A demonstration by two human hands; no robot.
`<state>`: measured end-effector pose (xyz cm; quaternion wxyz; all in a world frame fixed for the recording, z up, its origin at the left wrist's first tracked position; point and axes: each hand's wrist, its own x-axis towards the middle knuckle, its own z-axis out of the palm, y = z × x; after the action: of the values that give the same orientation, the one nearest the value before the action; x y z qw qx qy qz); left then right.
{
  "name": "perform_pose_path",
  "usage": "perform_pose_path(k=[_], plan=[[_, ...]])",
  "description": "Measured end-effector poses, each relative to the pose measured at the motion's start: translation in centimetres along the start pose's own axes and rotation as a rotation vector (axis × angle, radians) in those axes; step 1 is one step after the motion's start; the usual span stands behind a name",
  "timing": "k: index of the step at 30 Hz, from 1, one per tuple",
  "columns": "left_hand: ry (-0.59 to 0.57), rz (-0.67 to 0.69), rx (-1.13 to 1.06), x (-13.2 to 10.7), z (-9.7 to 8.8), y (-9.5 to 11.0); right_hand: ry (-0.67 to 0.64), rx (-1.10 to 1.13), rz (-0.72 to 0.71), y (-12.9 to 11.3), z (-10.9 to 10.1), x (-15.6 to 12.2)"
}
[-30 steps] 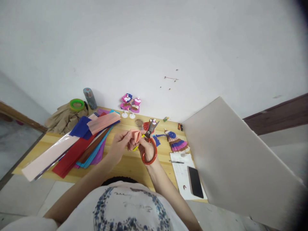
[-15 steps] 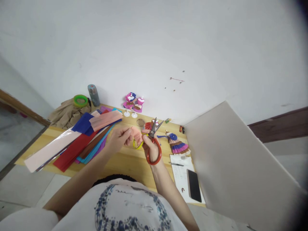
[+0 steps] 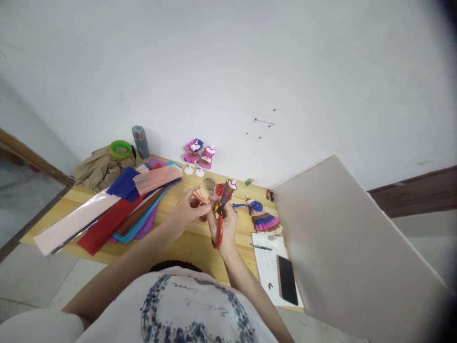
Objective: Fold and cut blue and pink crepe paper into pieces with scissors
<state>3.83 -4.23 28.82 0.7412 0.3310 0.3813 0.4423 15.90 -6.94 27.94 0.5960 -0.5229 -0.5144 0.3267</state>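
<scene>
My left hand (image 3: 185, 210) is closed on a small piece of peach crepe paper (image 3: 198, 194), which is folded and partly hidden by the fingers. My right hand (image 3: 228, 223) keeps hold of red-handled scissors (image 3: 219, 233), their blades pointing up and away from me. A bit of something yellow (image 3: 216, 207) shows between the right fingers, mostly covered. The two hands meet at the fingertips above the wooden table (image 3: 182, 250). Behind the scissors is a small figure in a red paper skirt (image 3: 220, 190).
Crepe paper sheets (image 3: 107, 221) pile up at the left, near a thermos (image 3: 140, 142) and a green ring (image 3: 120, 149) on cloth. Two decorated dress stands (image 3: 206, 157) stand by the wall. Rightward lie a layered paper dress (image 3: 264, 220), a phone (image 3: 287, 280) and a white board (image 3: 342, 238).
The scissors have turned in my right hand and their blades look closer together. My left hand has moved right against the right fingers, and the peach paper is now more folded and hidden.
</scene>
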Motion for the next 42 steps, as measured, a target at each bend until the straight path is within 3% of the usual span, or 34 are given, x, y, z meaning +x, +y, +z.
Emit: perform_pose_path(k=[7, 13, 22, 29, 35, 42], plan=[[0.009, -0.023, -0.162, 0.0, -0.4, 0.4, 0.066, 0.238, 0.211, 1.0, -0.2, 0.8], [-0.024, -0.036, -0.227, -0.1, -0.4, 0.6, 0.048, 0.370, 0.297, 1.3, 0.1, 1.1], [-0.002, -0.088, -0.145, 0.2, -1.1, 0.1, 0.076, 0.273, 0.234, 2.1, -0.2, 1.0], [-0.008, -0.109, -0.138, 0.1, -1.0, 0.2, 0.084, 0.272, 0.212, 0.9, -0.2, 1.1], [0.019, -0.173, -0.297, -0.4, -0.2, -1.1, 0.106, 0.230, 0.194, 0.9, 0.0, 0.8], [0.114, -0.074, -0.240, 0.0, 0.0, -1.3, 0.060, 0.219, 0.204, 0.7, -0.2, 0.5]])
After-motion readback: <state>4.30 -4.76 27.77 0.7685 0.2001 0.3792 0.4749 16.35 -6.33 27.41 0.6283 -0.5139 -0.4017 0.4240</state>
